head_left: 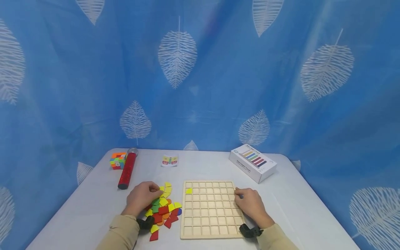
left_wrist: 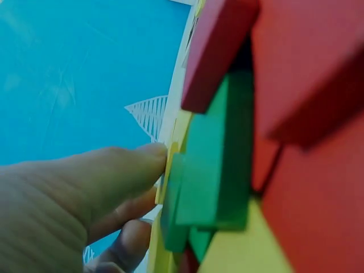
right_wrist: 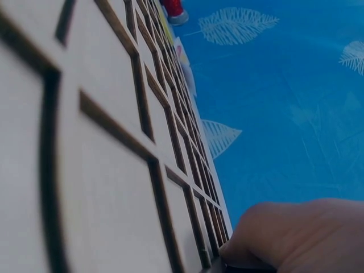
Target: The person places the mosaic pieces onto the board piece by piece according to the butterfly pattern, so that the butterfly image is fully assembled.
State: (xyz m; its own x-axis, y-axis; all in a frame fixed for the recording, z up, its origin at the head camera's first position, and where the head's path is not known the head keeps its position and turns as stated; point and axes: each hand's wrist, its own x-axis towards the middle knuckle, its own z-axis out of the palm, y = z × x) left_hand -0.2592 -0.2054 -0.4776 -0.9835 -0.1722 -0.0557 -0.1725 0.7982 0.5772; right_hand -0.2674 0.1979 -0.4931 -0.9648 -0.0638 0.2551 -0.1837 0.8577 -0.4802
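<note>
Wooden board (head_left: 210, 210): lies between the left hand (head_left: 142, 198) and the right hand (head_left: 251, 205), full of little squares.
White box (head_left: 252, 162): out past the right hand. It has dark words, too small for me to read, and a picture of coloured bars.
Pile of pieces (head_left: 163, 210): beside and under the left hand; red, yellow, green, orange and blue.
Right grip: thumb and first finger touch the board's right edge. I can't tell if they squeeze it.
Left grip: thumb and finger are close together at a yellow piece (head_left: 161, 188). I can't tell if they pinch it.
Red tube (head_left: 128, 170): just past the left hand, shiny.
Colour cube (head_left: 117, 161): farther past that hand, beside the tube.
Picture card (head_left: 169, 160): also past the left hand, a bit right.
Yellow square (head_left: 189, 191): in the board, right of the left fingertips.
</note>
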